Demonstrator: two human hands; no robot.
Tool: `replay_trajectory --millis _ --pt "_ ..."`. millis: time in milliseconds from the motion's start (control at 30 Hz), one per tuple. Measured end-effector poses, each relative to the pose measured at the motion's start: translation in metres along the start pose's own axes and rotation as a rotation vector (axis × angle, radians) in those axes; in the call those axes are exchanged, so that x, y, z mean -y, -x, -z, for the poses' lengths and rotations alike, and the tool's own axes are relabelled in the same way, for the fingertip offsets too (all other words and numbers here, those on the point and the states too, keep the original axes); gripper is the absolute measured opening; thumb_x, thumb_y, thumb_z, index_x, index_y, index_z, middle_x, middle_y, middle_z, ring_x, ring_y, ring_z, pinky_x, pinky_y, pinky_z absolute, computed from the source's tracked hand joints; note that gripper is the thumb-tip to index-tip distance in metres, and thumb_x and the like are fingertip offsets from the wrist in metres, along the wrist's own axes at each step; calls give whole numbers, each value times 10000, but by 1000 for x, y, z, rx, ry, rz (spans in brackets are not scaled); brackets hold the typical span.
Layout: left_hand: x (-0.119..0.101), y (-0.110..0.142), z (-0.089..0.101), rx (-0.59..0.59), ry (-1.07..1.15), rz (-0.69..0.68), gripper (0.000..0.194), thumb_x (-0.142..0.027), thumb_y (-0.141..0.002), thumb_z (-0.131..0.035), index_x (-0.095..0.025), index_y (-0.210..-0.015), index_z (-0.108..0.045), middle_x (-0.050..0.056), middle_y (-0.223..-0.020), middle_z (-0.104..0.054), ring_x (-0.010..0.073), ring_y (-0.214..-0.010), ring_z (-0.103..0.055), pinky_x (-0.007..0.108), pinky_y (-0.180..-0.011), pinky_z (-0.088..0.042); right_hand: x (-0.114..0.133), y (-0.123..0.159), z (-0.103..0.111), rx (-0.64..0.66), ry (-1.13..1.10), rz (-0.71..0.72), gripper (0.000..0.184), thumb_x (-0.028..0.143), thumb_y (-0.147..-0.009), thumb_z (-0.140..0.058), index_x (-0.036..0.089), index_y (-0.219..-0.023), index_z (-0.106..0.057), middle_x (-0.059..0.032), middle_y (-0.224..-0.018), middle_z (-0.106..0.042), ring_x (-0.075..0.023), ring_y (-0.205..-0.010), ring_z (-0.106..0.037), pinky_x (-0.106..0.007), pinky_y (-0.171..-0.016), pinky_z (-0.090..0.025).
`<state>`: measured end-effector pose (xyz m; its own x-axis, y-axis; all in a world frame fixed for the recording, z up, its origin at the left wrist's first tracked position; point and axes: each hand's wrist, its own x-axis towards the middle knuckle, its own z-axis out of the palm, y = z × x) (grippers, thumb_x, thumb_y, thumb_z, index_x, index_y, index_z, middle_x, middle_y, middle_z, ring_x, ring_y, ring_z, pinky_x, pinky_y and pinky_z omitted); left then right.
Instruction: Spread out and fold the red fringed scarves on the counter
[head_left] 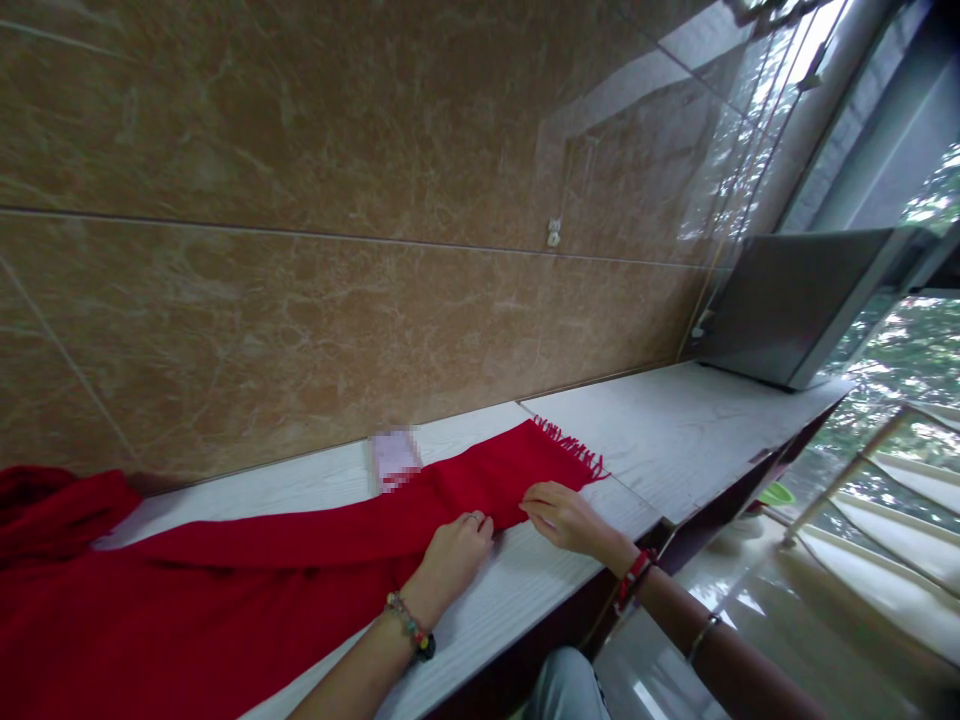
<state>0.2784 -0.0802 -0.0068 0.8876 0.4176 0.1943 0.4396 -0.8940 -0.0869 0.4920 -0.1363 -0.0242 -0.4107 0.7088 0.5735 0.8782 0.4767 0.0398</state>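
A long red scarf [480, 485] lies along the white countertop, its right part folded narrow and its fringed end pointing right. Toward the left it widens into a loose spread, with a bunched heap beside the wall. My left hand [459, 560], with a beaded bracelet on its wrist, has its fingers curled on the near edge of the scarf. Just right of it, my right hand [562, 515] pinches the same edge close to the fringe. Its wrist wears a red band and a thin bangle. The fingertips of both hands are partly hidden against the cloth.
A small pale, blurred packet [395, 458] rests behind the scarf near the brown tiled wall [337, 320]. At the far right end of the white counter [637, 425] stands a grey, boxy appliance [795, 305]. A metal-framed rack [862, 470] stands over the shiny floor at right.
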Motion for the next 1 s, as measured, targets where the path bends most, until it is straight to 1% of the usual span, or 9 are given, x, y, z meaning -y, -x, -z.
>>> replay_trajectory --millis 67,167,300,400,500,567,733,833,1000 --pt "16 9 8 -101 84 21 266 -205 -828 -459 -159 -1077 -539 94 -1112 -573 178 -971 -555 294 -803 -486 6 -16 0 -56 -34 -11 192 137 -821 -452 168 -904 -622 -74 -872 -632 -176 -843 -559 -323 -764 -462" --pt "63 32 20 -217 131 174 289 -210 -839 -413 -169 -1096 -539 86 -1172 -543 172 -1047 -514 315 -904 -424 11 -53 -6 -115 -111 -68 182 141 -812 -465 169 -893 -626 -71 -879 -641 -170 -848 -571 -311 -783 -465" --pt "142 79 20 -171 159 403 307 -266 -834 -391 -131 -1046 -568 99 -1068 -596 178 -980 -543 320 -906 -411 15 -109 -35 -78 -208 -239 171 128 -786 -479 157 -872 -625 -71 -873 -648 -168 -828 -588 -304 -771 -476" --pt "182 118 7 -112 171 509 366 -342 -830 -392 -119 -1070 -554 110 -1085 -586 192 -994 -533 332 -920 -391 22 -134 -66 -155 -272 -355 233 119 -767 -477 153 -966 -591 -90 -944 -630 -184 -883 -579 -347 -811 -467" --pt "198 144 -3 -51 153 535 380 -351 -836 -379 -131 -1101 -541 110 -1138 -558 189 -1018 -519 328 -932 -373 34 -136 -88 -268 -294 -400 326 136 -779 -454 158 -1098 -518 -114 -1035 -581 -207 -974 -536 -405 -862 -442" --pt "201 152 -5 -27 114 546 393 -352 -849 -358 -133 -1130 -523 114 -1167 -536 184 -1046 -501 321 -943 -357 42 -128 -94 -280 -289 -364 360 147 -789 -449 155 -1148 -478 -127 -1079 -548 -223 -1032 -496 -431 -895 -420" --pt "209 161 -2 25 -25 747 403 -356 -855 -337 -177 -1187 -480 119 -1234 -479 220 -1099 -461 381 -917 -369 66 -106 -87 -185 -340 -152 388 157 -798 -450 159 -1186 -440 -127 -1155 -498 -222 -1106 -433 -441 -940 -386" --pt "215 172 0 82 -60 843 397 -196 -830 -320 -192 -1200 -465 110 -1254 -465 220 -1108 -455 397 -895 -385 76 -99 -82 -97 -416 -5 333 135 -797 -447 179 -1123 -504 -107 -1154 -506 -201 -1107 -436 -399 -933 -400" --pt "228 198 13 146 -99 892 655 16 -626 -346 -213 -1233 -432 76 -1325 -396 227 -1211 -349 434 -957 -319 79 -97 -79 32 -459 127 253 115 -783 -467 174 -1000 -583 -80 -1008 -591 -169 -972 -525 -326 -859 -448"
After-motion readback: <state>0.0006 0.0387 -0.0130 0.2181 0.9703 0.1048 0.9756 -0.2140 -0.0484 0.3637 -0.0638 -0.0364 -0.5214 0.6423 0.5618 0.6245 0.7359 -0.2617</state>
